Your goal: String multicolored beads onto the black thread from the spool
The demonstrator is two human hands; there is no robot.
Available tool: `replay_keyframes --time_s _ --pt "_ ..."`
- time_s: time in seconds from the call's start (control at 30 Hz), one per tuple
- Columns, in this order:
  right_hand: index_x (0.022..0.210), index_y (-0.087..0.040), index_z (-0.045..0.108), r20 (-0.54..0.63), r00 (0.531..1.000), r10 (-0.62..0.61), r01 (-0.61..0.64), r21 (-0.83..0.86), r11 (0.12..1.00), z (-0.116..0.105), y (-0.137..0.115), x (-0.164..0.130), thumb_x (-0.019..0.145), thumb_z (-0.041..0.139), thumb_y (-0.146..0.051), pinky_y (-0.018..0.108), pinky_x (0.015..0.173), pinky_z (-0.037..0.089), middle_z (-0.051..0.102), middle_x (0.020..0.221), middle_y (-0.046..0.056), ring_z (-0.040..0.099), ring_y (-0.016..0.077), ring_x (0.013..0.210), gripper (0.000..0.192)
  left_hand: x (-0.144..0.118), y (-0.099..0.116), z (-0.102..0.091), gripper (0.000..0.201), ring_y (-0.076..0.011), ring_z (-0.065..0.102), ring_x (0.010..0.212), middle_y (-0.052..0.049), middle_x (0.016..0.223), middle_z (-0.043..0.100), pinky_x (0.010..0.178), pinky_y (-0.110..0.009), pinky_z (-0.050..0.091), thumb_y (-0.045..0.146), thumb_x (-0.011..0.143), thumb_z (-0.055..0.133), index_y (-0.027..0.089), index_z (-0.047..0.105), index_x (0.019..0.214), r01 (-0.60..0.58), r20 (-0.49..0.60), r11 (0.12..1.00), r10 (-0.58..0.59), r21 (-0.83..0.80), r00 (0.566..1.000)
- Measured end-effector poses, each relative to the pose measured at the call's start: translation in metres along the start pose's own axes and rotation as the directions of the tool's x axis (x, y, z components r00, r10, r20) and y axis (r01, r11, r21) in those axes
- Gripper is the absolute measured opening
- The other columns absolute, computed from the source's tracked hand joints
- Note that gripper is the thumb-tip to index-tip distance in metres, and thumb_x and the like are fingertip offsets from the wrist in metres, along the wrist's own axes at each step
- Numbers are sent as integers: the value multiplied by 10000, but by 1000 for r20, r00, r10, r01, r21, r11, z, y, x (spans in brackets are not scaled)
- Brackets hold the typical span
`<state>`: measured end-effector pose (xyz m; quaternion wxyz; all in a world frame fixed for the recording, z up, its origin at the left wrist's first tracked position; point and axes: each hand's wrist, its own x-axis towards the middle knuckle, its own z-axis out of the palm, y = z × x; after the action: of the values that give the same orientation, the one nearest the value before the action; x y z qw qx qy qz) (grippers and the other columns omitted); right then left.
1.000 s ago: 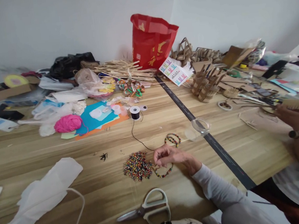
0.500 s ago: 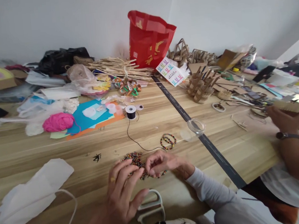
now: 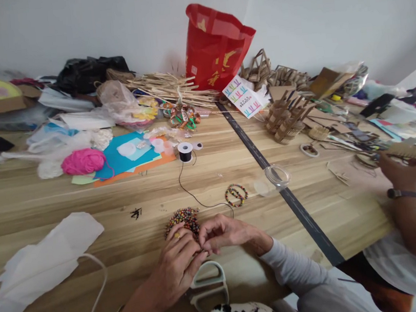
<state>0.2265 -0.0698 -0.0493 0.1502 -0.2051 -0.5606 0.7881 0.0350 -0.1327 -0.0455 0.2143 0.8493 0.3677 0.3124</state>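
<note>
My left hand [image 3: 179, 262], a ring on one finger, is closed, with thumb and fingertips pressed together. What it pinches is too small to make out. Its fingertips meet those of my right hand [image 3: 223, 232], which pinches the black cord; the cord's end is hidden by the fingers. From a white spool [image 3: 185, 152], the black cord [image 3: 193, 196] runs over the table to behind my right hand. A pile of small multicoloured beads [image 3: 184, 219] lies just beyond both hands, partly covered by my left fingers. White-handled scissors [image 3: 224, 276] lie close below the hands.
Two beaded bracelets [image 3: 236, 195] and a clear coil [image 3: 277, 175] lie to the right. Black snippets [image 3: 136, 213] and white sheeting [image 3: 52, 261] are at left. Pink yarn [image 3: 83, 161] and a red bag [image 3: 215, 47] stand farther back. Another person's hands [image 3: 403, 171] hold a tan piece at right.
My left hand has moved in toward my right, and its spread fingers have closed to a pinch at the right fingertips. The view has shifted slightly.
</note>
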Motion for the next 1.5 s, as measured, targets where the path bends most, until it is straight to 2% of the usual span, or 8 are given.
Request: replay_keyframes --time_s 0.2,0.53,0.7,0.8,1.07,1.17,1.33,1.5 --pt "821 -109 577 -42 999 26 -27 -17 1000 4 0 4 710 721 -461 160 509 415 549 647 -25 494 43 522 397 -2 -7 3 245 -146 504 743 -16 705 556 962 -402 360 104 915 382 153 545 740 -8 -20 1000 7 -8 1000" --pt "767 -106 602 -177 983 -49 11 -207 978 6 8 8 758 676 -458 168 483 351 492 581 -35 434 53 505 359 -2 -16 2 258 -152 516 697 -23 677 562 898 -387 415 119 909 382 159 543 712 25 -63 997 -29 -71 998" --pt "812 -109 618 -252 960 -117 46 -272 961 9 12 10 772 661 -467 172 503 336 518 633 -15 430 61 540 363 -4 -22 4 254 -163 505 704 -31 677 553 815 -350 429 148 922 386 152 546 724 56 -44 997 -58 -59 997" --pt "821 -111 624 -252 956 -152 56 -353 934 9 17 11 801 632 -460 178 514 329 521 645 -7 427 71 565 350 -5 -23 5 275 -169 497 715 -42 686 559 754 -327 424 168 934 375 152 544 717 70 -29 996 -72 -60 997" --pt "821 -126 597 -222 958 -181 59 -467 882 7 23 10 860 575 -407 180 516 308 485 641 -21 398 70 560 284 -6 -28 7 267 -150 479 681 -24 671 534 718 -292 408 158 935 386 153 524 707 75 -48 993 -79 -87 996" --pt "823 -126 595 -217 959 -182 69 -446 892 8 21 10 856 582 -407 179 514 307 484 655 -18 396 69 566 284 -5 -27 5 257 -148 482 678 -25 675 540 693 -279 408 160 935 387 151 533 724 72 -46 992 -77 -106 996" --pt "829 -112 601 -263 955 -139 67 -265 962 11 23 12 793 641 -466 178 519 335 503 644 -19 419 65 560 358 -5 -28 3 276 -148 489 676 -35 685 554 654 -265 402 175 937 388 145 538 707 74 -53 991 -81 -107 995" --pt "784 -110 620 -316 933 -171 52 -352 934 13 24 13 791 647 -443 185 517 333 530 651 -8 433 73 575 335 -6 -31 2 261 -145 508 684 -38 703 570 657 -250 407 181 934 410 139 562 727 92 -23 991 -95 -100 995"
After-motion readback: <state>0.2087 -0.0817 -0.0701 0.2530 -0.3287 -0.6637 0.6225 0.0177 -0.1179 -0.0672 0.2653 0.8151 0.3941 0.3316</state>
